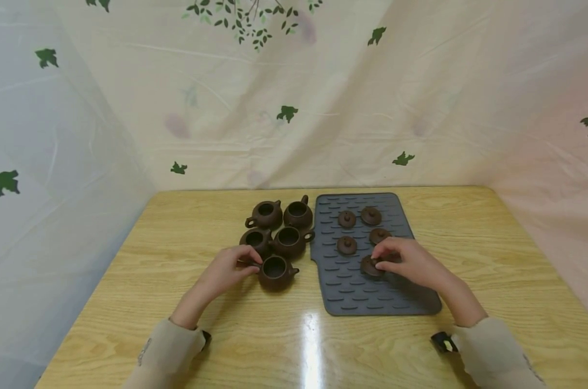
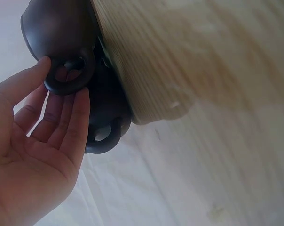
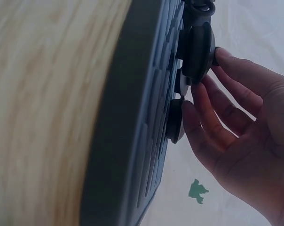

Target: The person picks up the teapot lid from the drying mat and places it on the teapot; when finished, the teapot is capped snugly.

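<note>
The left hand pinches the handle of the nearest dark brown teapot, which has no lid on it and its spout to the right. Several more lidless teapots stand close behind it. At the right, the right hand holds the knob of the nearest brown lid between thumb and fingers; in the right wrist view that lid appears slightly off the grey mat. Several other lids lie knob up on the mat.
The grey ridged mat lies on the wooden table, right of the teapots. A pale curtain with green leaf and bird shapes hangs behind the table's back edge and along both sides.
</note>
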`<state>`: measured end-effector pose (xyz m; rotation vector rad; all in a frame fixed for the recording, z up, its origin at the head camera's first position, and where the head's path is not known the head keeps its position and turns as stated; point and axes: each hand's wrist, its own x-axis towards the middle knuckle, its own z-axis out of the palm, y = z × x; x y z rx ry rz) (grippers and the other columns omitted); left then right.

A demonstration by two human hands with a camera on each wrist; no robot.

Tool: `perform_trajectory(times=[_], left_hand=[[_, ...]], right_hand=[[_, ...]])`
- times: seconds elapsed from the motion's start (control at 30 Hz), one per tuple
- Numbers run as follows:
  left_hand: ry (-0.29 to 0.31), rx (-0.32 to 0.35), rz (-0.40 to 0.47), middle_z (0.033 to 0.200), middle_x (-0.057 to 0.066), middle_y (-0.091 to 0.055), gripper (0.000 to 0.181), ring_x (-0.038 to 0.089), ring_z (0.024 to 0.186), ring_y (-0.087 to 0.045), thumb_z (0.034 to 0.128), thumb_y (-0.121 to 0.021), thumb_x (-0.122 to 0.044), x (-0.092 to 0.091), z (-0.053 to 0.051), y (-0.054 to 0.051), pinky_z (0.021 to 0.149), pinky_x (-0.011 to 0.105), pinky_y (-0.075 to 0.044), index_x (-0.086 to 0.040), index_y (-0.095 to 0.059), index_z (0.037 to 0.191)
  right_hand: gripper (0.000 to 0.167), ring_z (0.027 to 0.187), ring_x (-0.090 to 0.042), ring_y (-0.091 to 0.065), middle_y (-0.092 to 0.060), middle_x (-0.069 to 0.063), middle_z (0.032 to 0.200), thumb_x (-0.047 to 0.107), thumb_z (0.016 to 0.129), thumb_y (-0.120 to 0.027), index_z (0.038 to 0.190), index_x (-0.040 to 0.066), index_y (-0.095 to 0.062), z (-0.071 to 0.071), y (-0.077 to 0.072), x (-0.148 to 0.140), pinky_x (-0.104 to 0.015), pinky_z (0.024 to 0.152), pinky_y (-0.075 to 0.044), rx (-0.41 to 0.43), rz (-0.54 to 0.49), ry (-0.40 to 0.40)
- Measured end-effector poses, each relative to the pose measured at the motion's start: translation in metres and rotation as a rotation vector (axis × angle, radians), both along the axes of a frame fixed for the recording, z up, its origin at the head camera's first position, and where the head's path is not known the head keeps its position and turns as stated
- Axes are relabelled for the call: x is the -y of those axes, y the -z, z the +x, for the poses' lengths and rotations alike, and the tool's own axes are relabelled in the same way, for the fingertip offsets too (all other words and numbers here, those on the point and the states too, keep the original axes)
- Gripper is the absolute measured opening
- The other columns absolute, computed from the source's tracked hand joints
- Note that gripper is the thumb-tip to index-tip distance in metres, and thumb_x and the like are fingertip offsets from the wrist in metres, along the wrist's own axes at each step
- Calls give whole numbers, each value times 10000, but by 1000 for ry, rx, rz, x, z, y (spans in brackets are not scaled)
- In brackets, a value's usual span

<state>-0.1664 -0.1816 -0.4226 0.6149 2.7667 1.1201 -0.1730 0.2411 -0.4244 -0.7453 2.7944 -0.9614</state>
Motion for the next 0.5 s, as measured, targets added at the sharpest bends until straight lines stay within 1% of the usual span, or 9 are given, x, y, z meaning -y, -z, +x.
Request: perform_trajectory(times=[0.13,0.27,0.5], left_hand=[[-1,5,-2,959,49,-711,76,182,938,-692,896,-721,-50,0,-1,-1,839,350,-601,-104,-692,941],[-1,8,2,959,51,-711,77,186,941,-696,895,-723,-50,0,-1,-2,838,350,-602,-104,-690,939],[1,17,5,959,53,-710,78,188,940,-695,894,-723,-46,1,-1,-4,841,357,-602,-103,-689,936]], right_hand=[[141,919,-122,-658,-705,-3,1023,162,896,-742,1031,147,-704,0,-1,2,-306,786,-571,-4,-21,-14],[137,911,-103,-658,-705,5,1019,161,897,-742,1029,156,-705,1,-2,6,-298,783,-573,-13,-29,-19],[132,898,-125,-669,-700,38,992,169,886,-755,1009,171,-708,0,-5,14,-330,784,-571,-60,-32,-36]])
